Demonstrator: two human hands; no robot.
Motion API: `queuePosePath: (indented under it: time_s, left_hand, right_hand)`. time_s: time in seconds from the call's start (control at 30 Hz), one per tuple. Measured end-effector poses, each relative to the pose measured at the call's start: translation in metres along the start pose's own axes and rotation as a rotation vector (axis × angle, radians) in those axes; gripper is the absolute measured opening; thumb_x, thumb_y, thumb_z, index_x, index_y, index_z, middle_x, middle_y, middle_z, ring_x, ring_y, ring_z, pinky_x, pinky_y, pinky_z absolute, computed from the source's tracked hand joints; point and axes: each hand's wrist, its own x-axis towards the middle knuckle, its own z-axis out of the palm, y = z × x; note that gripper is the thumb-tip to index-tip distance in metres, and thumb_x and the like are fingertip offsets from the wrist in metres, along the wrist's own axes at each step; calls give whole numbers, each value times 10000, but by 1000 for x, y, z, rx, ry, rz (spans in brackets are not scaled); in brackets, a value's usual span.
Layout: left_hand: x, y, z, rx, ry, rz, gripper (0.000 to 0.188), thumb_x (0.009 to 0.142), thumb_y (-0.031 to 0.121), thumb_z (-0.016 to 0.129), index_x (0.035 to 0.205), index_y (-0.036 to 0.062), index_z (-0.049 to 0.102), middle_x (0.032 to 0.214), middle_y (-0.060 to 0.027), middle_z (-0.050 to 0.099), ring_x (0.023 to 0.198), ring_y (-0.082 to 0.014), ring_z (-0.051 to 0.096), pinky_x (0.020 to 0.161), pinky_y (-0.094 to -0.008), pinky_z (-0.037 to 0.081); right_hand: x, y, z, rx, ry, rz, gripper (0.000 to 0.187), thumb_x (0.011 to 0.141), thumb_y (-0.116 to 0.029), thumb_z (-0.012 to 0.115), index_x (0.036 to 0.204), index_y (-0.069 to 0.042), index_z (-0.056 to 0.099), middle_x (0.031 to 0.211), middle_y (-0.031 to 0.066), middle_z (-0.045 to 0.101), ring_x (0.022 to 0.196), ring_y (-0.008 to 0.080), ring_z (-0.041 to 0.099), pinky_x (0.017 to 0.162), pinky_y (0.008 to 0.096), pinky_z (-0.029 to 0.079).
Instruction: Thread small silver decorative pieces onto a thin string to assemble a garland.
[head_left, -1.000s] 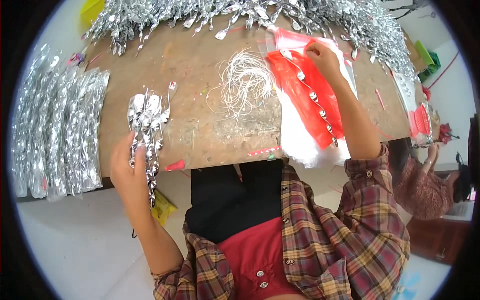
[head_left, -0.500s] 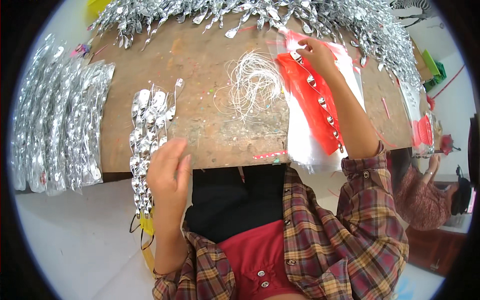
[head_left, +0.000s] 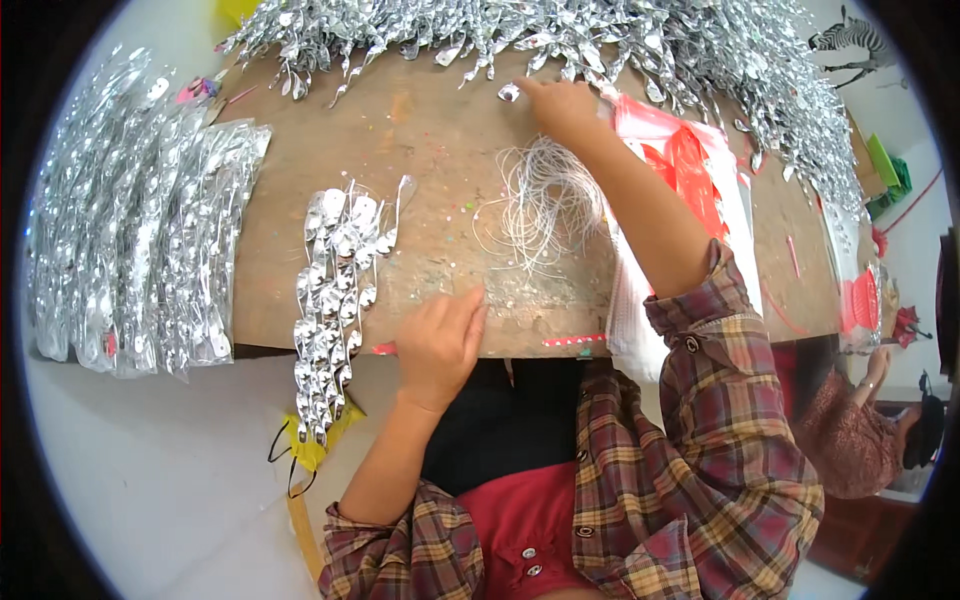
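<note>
My right hand (head_left: 560,105) reaches to the front edge of the far heap of silver foil streamers (head_left: 600,40). Its fingers are closed at a silver foil streamer (head_left: 509,92), whose rounded end shows beside the fingertips. Close to the table's front edge, my left hand (head_left: 440,340) has its fingers together and bent, with nothing visible in them. Left of it, a bundle of twisted silver foil streamers (head_left: 335,290) hangs over the edge. Between the hands lies a loose tangle of white string (head_left: 550,200).
Bagged silver streamers (head_left: 150,250) cover the table's left end. Clear plastic bags (head_left: 630,320) with red film (head_left: 695,180) lie under my right forearm. A yellow bag (head_left: 328,440) is below the hanging bundle. Another person (head_left: 850,430) sits at the right.
My right hand has moved left from the plastic bags to the heap; the streamer across the bags is out of sight. My left hand has moved right, off the bundle. The view has shifted.
</note>
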Motion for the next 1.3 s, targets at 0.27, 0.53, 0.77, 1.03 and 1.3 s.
queuePosePath:
  time_s: [0.27,0.53,0.77,1.03,1.3]
  left_hand:
    - [0,1,4,71,66,37,181,746,121,664,921,101,621,679,-46,504,586,-220,520,520,-335,412]
    - [1,1,3,3,78,-1,159,742,65,642,901,74,637,684,-92,517,602,-272,524,525,-370,401]
    - [1,5,2,45,49,-30,166,728,60,644,893,75,633,688,-92,519,606,-274,523,532,-375,403]
    - [-1,1,5,76,92,6,199,712,60,646,909,85,632,693,-70,523,606,-253,526,531,-359,413]
    - [-2,2,1,70,90,1,213,718,83,654,931,86,634,698,-77,531,602,-244,530,535,-337,421]
  right_hand:
    - [9,24,20,-51,211,-162,94,785,-114,527,851,-150,583,772,48,652,760,235,630,741,406,398]
    - [-12,48,2,-49,493,-282,156,753,-95,574,883,-179,590,817,-17,616,838,187,590,765,350,399]
    - [4,15,12,-57,287,-327,392,752,-61,560,1111,-215,539,1083,-3,558,934,213,581,812,372,415]
    - [9,26,14,25,271,-471,169,739,-57,546,887,-124,593,871,9,606,895,225,568,774,343,434]
    - [-84,-17,-82,432,565,-445,190,735,39,598,869,-90,639,933,45,642,842,228,593,804,324,441]
